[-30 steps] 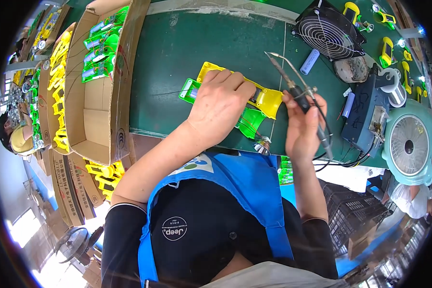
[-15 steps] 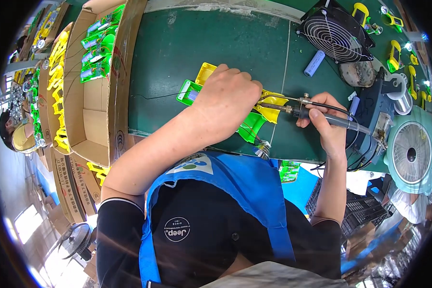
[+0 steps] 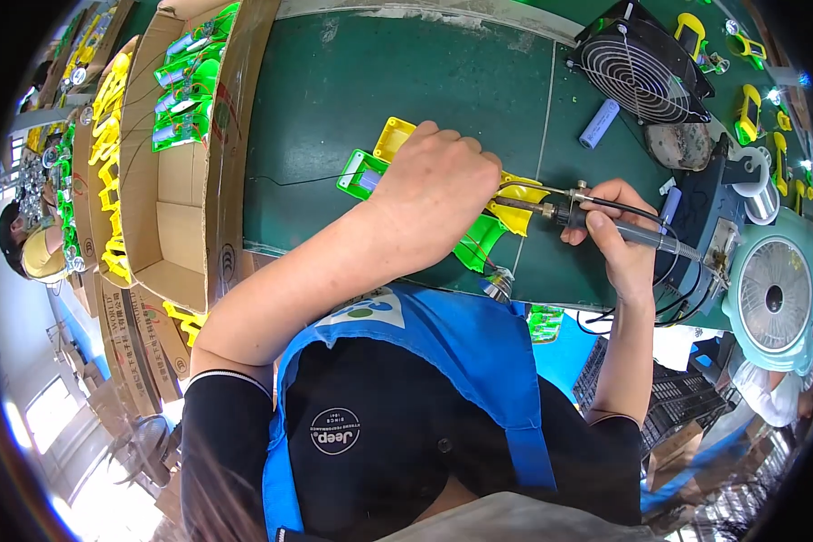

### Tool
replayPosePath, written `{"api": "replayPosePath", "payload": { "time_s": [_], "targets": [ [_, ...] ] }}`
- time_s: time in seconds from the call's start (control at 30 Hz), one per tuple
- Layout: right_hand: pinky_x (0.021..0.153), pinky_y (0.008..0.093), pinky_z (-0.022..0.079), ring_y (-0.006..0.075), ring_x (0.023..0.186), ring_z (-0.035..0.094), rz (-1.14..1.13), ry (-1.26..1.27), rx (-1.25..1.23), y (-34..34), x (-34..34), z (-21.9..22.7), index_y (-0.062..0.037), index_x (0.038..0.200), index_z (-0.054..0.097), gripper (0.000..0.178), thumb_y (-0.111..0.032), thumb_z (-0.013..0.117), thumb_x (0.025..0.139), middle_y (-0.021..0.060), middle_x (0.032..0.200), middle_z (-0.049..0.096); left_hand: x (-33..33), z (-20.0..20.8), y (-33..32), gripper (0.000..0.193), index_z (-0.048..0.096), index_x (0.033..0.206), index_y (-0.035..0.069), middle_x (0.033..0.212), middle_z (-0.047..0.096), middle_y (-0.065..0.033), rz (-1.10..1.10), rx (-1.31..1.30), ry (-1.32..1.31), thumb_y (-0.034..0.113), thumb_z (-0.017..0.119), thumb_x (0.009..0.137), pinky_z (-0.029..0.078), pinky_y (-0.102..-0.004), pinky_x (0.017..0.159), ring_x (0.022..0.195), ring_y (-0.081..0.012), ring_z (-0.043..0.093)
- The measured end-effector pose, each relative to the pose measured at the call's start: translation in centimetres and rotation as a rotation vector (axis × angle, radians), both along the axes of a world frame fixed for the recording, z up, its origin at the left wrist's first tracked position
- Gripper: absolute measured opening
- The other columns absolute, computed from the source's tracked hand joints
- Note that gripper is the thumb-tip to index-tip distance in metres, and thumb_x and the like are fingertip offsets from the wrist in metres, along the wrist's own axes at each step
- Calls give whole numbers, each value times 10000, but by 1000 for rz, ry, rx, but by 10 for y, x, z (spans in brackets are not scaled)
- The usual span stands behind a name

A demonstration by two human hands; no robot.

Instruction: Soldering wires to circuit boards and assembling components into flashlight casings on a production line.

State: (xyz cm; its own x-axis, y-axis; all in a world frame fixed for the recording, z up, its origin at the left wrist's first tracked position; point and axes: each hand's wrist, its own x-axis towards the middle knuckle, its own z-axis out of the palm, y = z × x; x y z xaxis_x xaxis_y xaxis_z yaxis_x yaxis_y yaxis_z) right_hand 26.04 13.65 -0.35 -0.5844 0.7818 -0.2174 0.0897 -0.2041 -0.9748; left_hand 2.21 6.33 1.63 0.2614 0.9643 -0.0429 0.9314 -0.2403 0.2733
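My left hand [image 3: 438,194] is closed over a green plastic housing [image 3: 356,172] and hides most of it; a pale blue battery cell shows inside at one end. A yellow plastic shell [image 3: 517,206] pokes out beyond the knuckles, its other end showing above the hand. In my right hand [image 3: 616,233] is a soldering iron [image 3: 637,234] with a thin feed tube [image 3: 560,191] alongside. The iron points left, and its tip is hidden behind my left hand. Below lie another green piece [image 3: 481,242] and a silver lamp reflector [image 3: 497,286], with wires between.
At left an open cardboard box [image 3: 182,237] holds several green housings with batteries [image 3: 182,122]. Yellow shells [image 3: 108,154] line its outer side. To the right are a black fan [image 3: 637,63], a loose battery [image 3: 599,124], a solder spool [image 3: 762,194] and a teal fan [image 3: 773,298].
The table and things on it sit slightly further right in the picture. Both hands keep their grip, with the iron still at my left hand.
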Motion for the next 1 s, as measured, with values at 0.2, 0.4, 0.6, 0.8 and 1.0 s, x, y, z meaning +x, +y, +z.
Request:
{"api": "replayPosePath", "payload": {
  "time_s": [0.2,0.4,0.6,0.8,1.0],
  "targets": [
    [659,260,535,127,679,640,24,-16,13,2,-3,5,41,922,555,138,-30,627,827,85,795,634,1,-3,-1,57,605,793,34,782,623,-114,9,27,21,39,567,751,459,-389,775,817,-281,627],
    [659,262,539,132,693,632,84,-19,77,5,0,4,40,924,560,172,-43,663,814,70,819,618,0,-5,-2,19,587,740,25,751,611,-120,37,77,-24,41,578,735,456,-389,757,793,-286,623],
    [950,405,462,192,728,653,-143,196,167,-22,17,-11,21,977,502,233,-153,625,881,134,775,650,2,-4,-3,32,596,752,19,749,608,-117,48,78,-38,49,587,749,449,-390,748,790,-287,619],
    [840,372,502,272,893,673,-283,225,394,-56,-29,-23,-14,1120,416,344,-183,624,905,174,1011,608,1,-6,-4,50,609,745,30,756,613,-113,66,76,-50,71,597,771,443,-393,750,795,-283,618],
    [772,278,516,198,871,652,-230,185,529,-65,-50,-36,6,1108,434,312,-143,624,910,163,1011,562,3,-4,-3,56,616,746,31,755,616,-109,61,75,-47,78,598,772,441,-392,747,796,-284,618]
  ]
}}
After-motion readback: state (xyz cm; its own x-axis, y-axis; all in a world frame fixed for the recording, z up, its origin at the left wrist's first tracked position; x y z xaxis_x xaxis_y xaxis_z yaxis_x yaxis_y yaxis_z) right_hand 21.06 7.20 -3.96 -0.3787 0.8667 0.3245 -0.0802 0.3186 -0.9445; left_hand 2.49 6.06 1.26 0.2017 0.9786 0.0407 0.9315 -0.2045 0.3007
